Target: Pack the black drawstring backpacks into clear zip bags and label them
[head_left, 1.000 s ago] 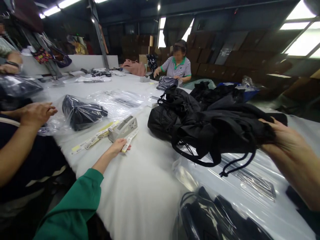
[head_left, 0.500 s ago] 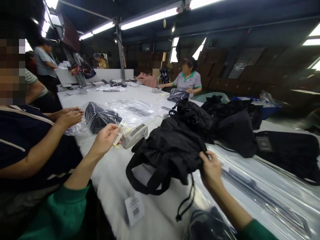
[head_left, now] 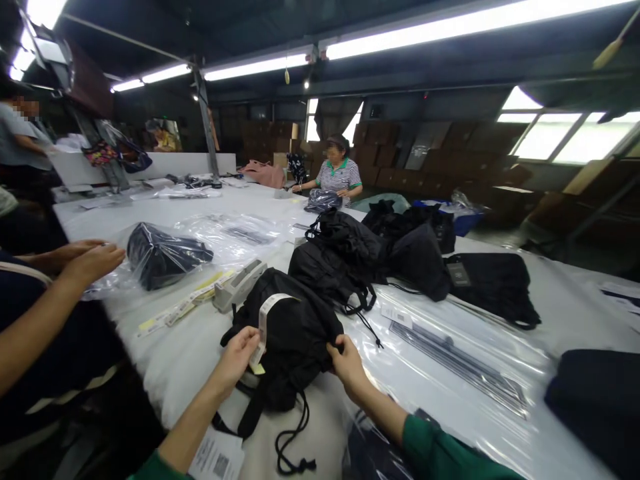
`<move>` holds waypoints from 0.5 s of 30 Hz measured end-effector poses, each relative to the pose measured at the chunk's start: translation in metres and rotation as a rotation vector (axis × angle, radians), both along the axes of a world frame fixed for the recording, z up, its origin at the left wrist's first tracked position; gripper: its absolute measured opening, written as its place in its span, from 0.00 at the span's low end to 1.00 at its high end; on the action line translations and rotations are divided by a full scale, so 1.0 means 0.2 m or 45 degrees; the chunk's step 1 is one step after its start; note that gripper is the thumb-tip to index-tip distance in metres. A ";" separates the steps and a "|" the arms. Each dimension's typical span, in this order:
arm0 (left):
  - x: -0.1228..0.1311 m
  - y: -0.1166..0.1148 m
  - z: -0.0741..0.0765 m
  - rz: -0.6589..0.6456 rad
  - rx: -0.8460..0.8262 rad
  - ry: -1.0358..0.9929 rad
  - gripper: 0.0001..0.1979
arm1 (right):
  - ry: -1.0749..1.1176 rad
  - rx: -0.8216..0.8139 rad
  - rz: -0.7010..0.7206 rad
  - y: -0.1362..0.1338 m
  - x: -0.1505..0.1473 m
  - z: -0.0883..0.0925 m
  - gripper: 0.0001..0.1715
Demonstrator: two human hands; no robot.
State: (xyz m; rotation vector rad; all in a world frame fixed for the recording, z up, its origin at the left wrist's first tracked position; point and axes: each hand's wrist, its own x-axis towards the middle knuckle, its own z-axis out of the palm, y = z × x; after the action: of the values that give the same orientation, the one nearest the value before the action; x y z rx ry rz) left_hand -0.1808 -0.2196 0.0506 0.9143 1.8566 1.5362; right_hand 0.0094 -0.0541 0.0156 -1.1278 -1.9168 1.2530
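My left hand (head_left: 239,353) is closed on a curved strip of white barcode labels (head_left: 267,317), with a yellow edge at its lower end. The strip arches over a black drawstring bag (head_left: 295,340) lying on the table in front of me. With fingers and thumb, my right hand (head_left: 347,363) pinches the bag's right edge. A black cord (head_left: 290,443) hangs from the bag toward me, and a strap loops out at its lower left. Just beyond the bag sits a grey dispenser (head_left: 240,287); more label strips (head_left: 185,303) lie to its left. A white printed tag (head_left: 217,457) is near my left forearm.
More black bags (head_left: 345,257) are heaped beyond on the white table (head_left: 160,357). Clear plastic sleeves (head_left: 460,360) spread at right. A plastic-wrapped dark bag (head_left: 163,257) lies at left, near a co-worker's hands (head_left: 95,263). Another person (head_left: 337,175) stands across the table.
The view has swung right. My left hand has brought the label strip from beside the dispenser to the black bag. My right hand still holds the bag, which now lies closer to me.
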 end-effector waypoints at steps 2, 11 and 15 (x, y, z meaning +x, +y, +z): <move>-0.02 0.08 -0.01 0.014 -0.026 0.092 0.14 | -0.036 0.062 0.012 0.01 -0.01 0.05 0.10; 0.23 0.04 0.76 -0.931 -0.121 0.581 0.06 | 0.142 0.970 0.433 -0.17 0.37 0.94 0.21; 0.51 0.05 0.97 -1.203 0.014 0.495 0.06 | 0.046 0.407 0.767 -0.38 0.50 1.12 0.18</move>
State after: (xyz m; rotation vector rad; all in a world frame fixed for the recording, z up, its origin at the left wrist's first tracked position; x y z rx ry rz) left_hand -0.0782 -0.2090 0.2446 1.8410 1.2776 0.8041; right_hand 0.1101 -0.1302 0.2395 -0.3668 -2.4154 1.1739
